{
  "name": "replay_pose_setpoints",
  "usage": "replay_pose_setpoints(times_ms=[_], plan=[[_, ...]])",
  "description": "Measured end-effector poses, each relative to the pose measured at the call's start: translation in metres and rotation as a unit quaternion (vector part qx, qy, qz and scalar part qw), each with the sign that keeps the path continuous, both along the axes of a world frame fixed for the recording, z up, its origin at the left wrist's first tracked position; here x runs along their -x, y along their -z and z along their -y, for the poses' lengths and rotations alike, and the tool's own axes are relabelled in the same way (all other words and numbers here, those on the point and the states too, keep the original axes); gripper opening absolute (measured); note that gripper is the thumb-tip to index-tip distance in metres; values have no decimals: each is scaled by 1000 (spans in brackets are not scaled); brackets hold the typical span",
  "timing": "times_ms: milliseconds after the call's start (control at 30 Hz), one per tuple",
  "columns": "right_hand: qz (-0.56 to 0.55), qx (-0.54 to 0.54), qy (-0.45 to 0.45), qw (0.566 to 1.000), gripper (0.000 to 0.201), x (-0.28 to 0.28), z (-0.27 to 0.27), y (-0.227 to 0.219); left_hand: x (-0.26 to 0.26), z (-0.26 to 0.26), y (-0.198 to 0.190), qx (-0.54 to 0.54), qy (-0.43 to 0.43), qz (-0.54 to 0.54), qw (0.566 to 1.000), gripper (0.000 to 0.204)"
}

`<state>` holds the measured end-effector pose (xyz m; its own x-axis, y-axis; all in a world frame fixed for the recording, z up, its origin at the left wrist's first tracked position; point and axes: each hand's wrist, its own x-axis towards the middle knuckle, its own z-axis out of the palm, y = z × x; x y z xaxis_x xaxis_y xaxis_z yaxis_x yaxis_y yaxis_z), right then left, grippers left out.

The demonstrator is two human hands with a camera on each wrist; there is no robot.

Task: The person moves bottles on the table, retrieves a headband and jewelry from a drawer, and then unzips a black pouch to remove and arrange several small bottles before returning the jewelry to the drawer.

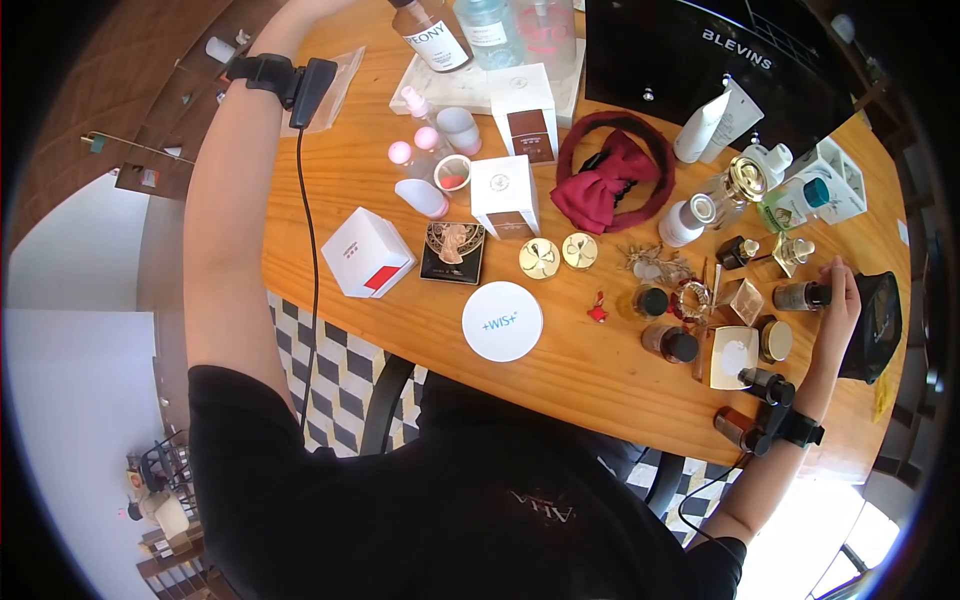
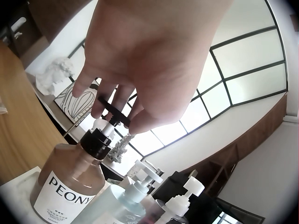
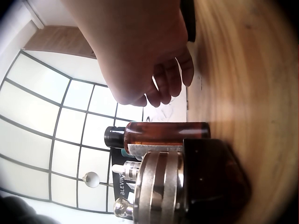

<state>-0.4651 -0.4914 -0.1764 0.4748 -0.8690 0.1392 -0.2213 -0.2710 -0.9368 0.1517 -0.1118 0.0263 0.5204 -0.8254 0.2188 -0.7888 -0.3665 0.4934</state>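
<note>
My left hand (image 2: 140,65) is over a brown PEONY pump bottle (image 2: 70,182), its fingers hanging behind the black pump head (image 2: 114,112) and its thumb right at the nozzle. In the head view most of this hand is cut off at the top edge. At the table's right side, my right hand (image 1: 842,305) is beside a brown bottle with a black cap (image 1: 797,296). The right wrist view shows its fingers (image 3: 174,79) loosely bent, holding nothing, above that bottle.
Beside the PEONY bottle stand a pale blue pump bottle (image 1: 490,35) and a pink one (image 1: 545,35) on a white tray (image 1: 425,90). A black BLEVINS box (image 1: 690,60) stands behind. A red bow headband (image 1: 605,180), white boxes (image 1: 368,252) and several small bottles cover the table. A black pouch (image 1: 875,330) lies far right.
</note>
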Motion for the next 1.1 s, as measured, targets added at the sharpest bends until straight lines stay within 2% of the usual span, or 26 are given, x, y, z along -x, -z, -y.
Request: replay_pose_setpoints(times_ms=[67, 167, 267, 367, 467, 567, 700, 800, 867, 967, 1000, 1100], plan=[[6, 22, -3, 1000, 31, -2, -1, -1, 16, 3, -3, -5, -16, -19, 1000, 43], [7, 28, 1, 1000, 30, -4, -6, -4, 17, 4, 6, 47, 13, -14, 999, 49], [2, 26, 1, 1000, 31, -4, -6, -5, 22, -6, 1, 66, 12, 52, 996, 50], [4, 24, 0, 1000, 31, -3, -5, -5, 55, -24, 4, 113, -37, 81, 990, 46], [0, 23, 2, 1000, 31, -4, -5, -5, 89, -45, 13, 135, -19, 185, 973, 34], [-6, 17, -8, 1000, 32, -3, -3, -5, 97, -75, 27, 15, 15, 13, 1000, 31], [-9, 33, -28, 999, 33, -1, -3, -9, 127, -98, 46, -72, -9, -101, 992, 33], [8, 30, -23, 999, 30, -5, -8, -11, 124, -113, 75, -52, 18, -120, 991, 35], [17, 7, -17, 1000, 30, -7, -8, -7, 127, -114, 80, -39, 11, -131, 990, 40], [19, -23, 1, 1000, 30, -12, -14, -10, 123, -110, 97, -21, 15, -138, 990, 48], [20, -2, 19, 1000, 32, -14, -18, -11, 118, -106, 103, -16, 18, -137, 990, 51], [9, -4, 21, 1000, 32, -15, -21, -12, 103, -92, 117, -36, 60, -175, 982, 48]])
